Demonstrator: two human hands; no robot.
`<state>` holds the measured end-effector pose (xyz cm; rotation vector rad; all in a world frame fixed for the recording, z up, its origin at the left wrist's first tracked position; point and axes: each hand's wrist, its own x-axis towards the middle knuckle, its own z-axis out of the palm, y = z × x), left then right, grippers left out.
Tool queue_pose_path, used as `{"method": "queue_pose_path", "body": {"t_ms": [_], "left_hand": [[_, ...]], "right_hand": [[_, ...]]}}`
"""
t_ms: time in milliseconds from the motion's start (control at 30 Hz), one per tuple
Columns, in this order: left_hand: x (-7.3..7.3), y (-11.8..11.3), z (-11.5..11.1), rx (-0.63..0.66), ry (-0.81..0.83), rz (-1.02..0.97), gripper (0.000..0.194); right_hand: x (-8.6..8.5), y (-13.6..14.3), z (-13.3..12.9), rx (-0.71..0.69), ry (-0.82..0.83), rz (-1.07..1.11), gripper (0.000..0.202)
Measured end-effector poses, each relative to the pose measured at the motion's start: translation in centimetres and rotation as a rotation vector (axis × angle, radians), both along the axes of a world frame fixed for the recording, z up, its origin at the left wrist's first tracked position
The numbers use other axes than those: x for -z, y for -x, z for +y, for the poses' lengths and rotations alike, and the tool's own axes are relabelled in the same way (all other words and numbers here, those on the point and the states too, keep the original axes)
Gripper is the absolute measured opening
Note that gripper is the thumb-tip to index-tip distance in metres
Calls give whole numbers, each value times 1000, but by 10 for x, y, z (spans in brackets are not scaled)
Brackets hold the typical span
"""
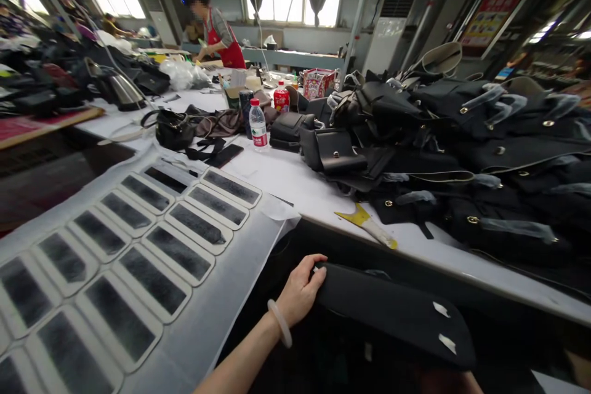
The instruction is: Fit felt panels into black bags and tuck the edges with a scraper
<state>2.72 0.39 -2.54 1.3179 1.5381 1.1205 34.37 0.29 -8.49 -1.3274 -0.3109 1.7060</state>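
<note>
A long black padded panel (392,308) with rounded corners and small white tabs hangs over the dark space in front of the white table. My left hand (302,289), with a pale bangle at the wrist, grips its left end between thumb and fingers. Only a small part of my right hand (471,381) shows beneath the panel's right end; its fingers are hidden. On the left, rows of light, round-cornered pieces with dark centres (154,277) lie on a white sheet (203,332).
Black bags (462,141) are piled across the right of the table (286,178). A yellow-and-white tool (367,225) lies near its front edge. A water bottle (257,126) and a red bottle (281,98) stand behind. A person in a red apron (226,40) stands farther back.
</note>
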Motion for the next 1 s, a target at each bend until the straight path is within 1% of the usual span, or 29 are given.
{"method": "queue_pose_path", "body": {"t_ms": [133, 233, 367, 467, 533, 700, 833, 900, 967, 1000], "left_hand": [[2, 3, -1, 34, -10, -38, 36], [4, 8, -5, 101, -44, -75, 50], [6, 17, -10, 217, -97, -85, 81], [7, 19, -12, 246, -100, -52, 87], [8, 19, -12, 253, -109, -49, 86], [8, 16, -11, 236, -109, -40, 83], [5, 14, -15, 221, -113, -6, 78], [3, 10, -20, 158, -171, 51, 64], [-1, 6, -25, 101, -278, 153, 39], [-2, 3, -27, 93, -335, 215, 27]], "right_hand": [[-17, 6, -3, 14, -35, 51, 31], [-27, 9, -4, 11, -44, 53, 30], [-27, 11, -4, 15, -77, 23, 30], [-23, 11, -5, -6, -116, -19, 33], [-22, 11, -6, -8, -122, -35, 36], [-23, 13, -6, 33, -97, -8, 34], [-14, 7, -4, 6, -123, -26, 38], [-7, 1, -3, -32, -159, -55, 42], [-1, -3, -1, -33, -153, -69, 44], [1, -5, -1, -13, -130, -66, 43]]}}
